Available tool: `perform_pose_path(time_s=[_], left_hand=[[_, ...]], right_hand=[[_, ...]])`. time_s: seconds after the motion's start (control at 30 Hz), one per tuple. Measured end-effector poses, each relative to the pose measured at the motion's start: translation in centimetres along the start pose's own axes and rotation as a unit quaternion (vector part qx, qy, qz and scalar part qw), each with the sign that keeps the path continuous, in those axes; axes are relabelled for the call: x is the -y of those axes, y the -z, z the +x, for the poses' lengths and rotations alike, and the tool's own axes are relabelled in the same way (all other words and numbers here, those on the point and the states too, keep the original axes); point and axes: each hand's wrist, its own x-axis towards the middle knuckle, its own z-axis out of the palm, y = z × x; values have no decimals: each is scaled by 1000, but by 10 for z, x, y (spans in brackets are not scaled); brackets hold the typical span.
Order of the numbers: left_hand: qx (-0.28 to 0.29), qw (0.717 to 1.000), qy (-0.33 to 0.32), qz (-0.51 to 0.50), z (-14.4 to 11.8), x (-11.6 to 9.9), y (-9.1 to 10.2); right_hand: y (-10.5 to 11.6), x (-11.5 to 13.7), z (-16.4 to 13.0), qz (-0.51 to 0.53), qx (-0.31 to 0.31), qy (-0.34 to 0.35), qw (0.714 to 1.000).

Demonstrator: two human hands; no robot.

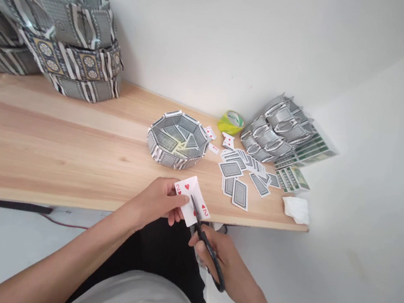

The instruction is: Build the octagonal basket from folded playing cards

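My left hand [163, 198] pinches a two of hearts playing card [200, 202] by its left side, thumb on the face, just over the table's front edge. My right hand [215, 249] grips a pair of black scissors [213, 261]. Their blades lie across the card's lower middle, pointing up and left. Beyond the hands stands a round bowl [174, 161] made of folded cards, with loose cards inside it. To its right lie many spread playing cards [230, 169], mostly backs up.
Large woven-card baskets [83, 87] stand at the back left of the wooden table [55, 151]. Yellow-green tape [224, 124], a smaller folded-card piece [264, 135], green card boxes [292, 179] and a white tissue [296, 210] sit at the right, near the wall.
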Motion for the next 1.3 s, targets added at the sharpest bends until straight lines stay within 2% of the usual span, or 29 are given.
perform_pose_path(time_s=[0.3, 0.57, 0.7, 0.93, 1.1, 1.3], left_hand=[[-6, 1000, 7, -13, 2, 0, 0], [26, 999, -12, 16, 0, 5, -4], [26, 999, -19, 16, -1, 4, -5], [6, 1000, -4, -22, 0, -1, -2], [1, 1000, -16, -26, -1, -2, 1], [7, 999, -18, -32, -3, 0, 3]], right_hand=[[-2, -17, 4, -34, -62, 8, 997], [3, 7, 4, -65, -12, 2, 998], [5, 15, 7, -75, -19, -10, 997], [4, 7, 17, -96, -63, 27, 993], [6, 18, 18, -90, -26, 0, 996], [7, 38, 14, -77, 14, 10, 997]])
